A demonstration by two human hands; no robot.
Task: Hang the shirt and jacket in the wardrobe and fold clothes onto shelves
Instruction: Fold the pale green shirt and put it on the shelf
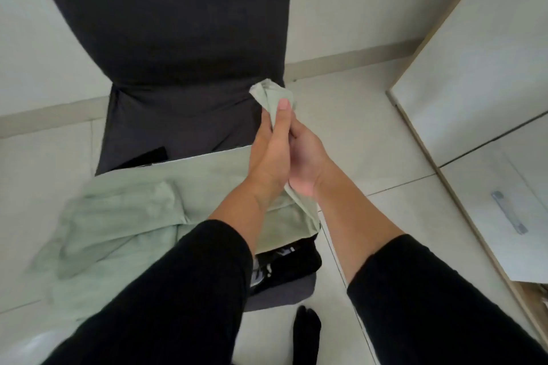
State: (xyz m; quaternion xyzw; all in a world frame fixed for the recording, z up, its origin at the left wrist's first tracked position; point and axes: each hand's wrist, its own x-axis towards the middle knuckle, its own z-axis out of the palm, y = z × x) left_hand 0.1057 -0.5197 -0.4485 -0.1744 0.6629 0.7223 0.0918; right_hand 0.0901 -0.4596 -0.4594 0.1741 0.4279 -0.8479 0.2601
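Note:
A pale green garment point(124, 216) lies spread over the seat of a dark grey chair point(166, 38), its left part crumpled and hanging off the edge. My left hand point(271, 154) and my right hand point(305, 157) are pressed together over the chair's right side. Both grip a bunched fold of the green garment, which sticks out above my fingers near the backrest. A black garment with white print point(284, 264) lies under the green one at the seat's front right corner.
The white wardrobe point(486, 92) with a metal handle point(508, 212) stands at the right, its doors closed. The pale tiled floor point(370, 139) runs between chair and wardrobe. My black-socked foot point(307, 332) stands on the floor by the chair.

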